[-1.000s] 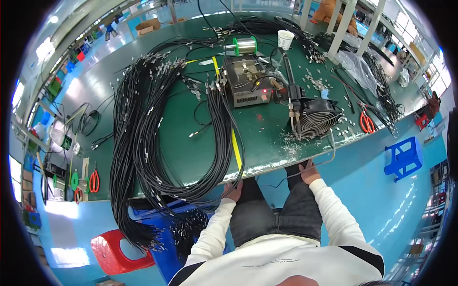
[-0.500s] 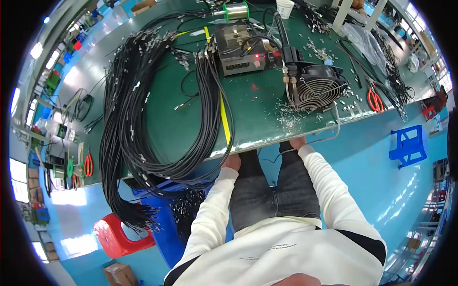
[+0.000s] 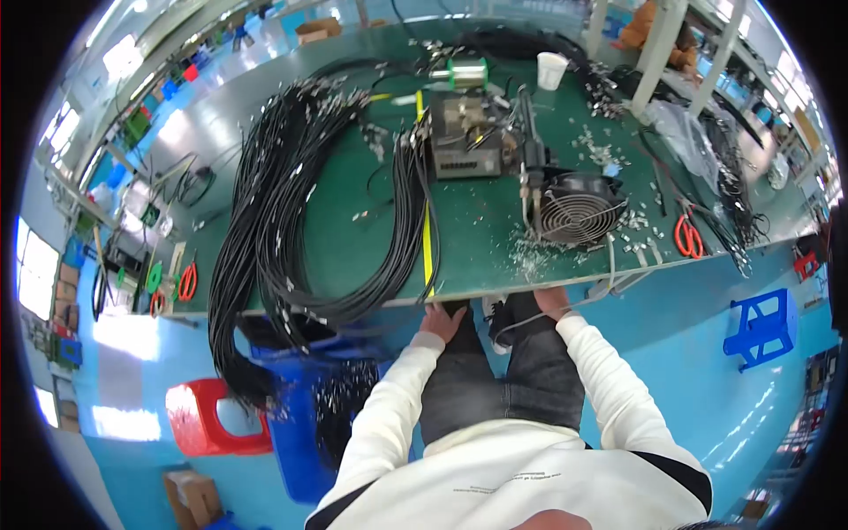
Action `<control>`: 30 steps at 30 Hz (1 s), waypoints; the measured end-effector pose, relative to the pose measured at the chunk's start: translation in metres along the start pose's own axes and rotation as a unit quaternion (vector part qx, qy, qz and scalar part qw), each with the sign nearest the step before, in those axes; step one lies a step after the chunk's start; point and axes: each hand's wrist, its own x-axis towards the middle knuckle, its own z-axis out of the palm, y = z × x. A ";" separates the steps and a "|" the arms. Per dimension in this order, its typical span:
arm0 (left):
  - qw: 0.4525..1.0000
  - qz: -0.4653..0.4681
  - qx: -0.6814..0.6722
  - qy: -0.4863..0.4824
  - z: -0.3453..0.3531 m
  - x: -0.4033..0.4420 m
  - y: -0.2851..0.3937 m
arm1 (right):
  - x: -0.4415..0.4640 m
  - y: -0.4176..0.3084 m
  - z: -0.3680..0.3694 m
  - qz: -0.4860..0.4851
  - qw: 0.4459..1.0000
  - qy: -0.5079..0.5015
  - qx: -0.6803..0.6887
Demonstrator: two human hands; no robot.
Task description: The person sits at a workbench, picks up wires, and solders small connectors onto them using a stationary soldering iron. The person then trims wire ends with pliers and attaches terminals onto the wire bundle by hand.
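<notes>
My left hand (image 3: 441, 323) rests on the dark jeans (image 3: 473, 375) at my left knee, fingers loosely apart and holding nothing. Just below the table's front edge, my right hand (image 3: 553, 302) lies at my right knee; its fingers are mostly hidden. Near that hand a thin grey cable (image 3: 530, 325) loops down from the table. To the left, a thick bundle of black cables (image 3: 256, 212) curves over the table and hangs off its edge. A grey soldering machine (image 3: 466, 146) stands behind, beside a round fan with a wire guard (image 3: 579, 212).
Small metal scraps (image 3: 534, 261) lie around the fan. Red-handled scissors (image 3: 688, 237) are at the right, a solder wire spool (image 3: 466, 72) and a white cup (image 3: 551, 71) at the back. Below stand a blue bin (image 3: 296, 442), a red stool (image 3: 190, 415) and a blue stool (image 3: 760, 331).
The view has tilted up and shifted, so the table sits lower and further right. My left hand shows more fully from under the edge. The machine's red light no longer shows.
</notes>
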 end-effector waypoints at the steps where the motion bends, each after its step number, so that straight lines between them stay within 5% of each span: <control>1: 1.000 -0.009 0.007 -0.019 0.003 -0.001 -0.006 | -0.003 0.007 0.010 -0.004 1.000 -0.021 -0.010; 8: 0.995 0.034 0.085 -0.047 0.013 0.009 -0.008 | -0.002 0.043 0.037 -0.063 0.995 0.036 0.069; 13: 0.992 0.118 0.006 -0.045 0.011 0.010 -0.011 | -0.010 0.054 0.044 -0.050 0.995 0.066 0.047; 27: 0.994 0.074 0.019 -0.074 0.031 0.020 -0.025 | -0.015 0.034 0.021 -0.009 1.000 -0.007 0.012; 30: 0.993 0.023 0.012 -0.114 0.019 0.016 -0.018 | -0.014 0.034 0.029 -0.049 0.998 0.043 0.006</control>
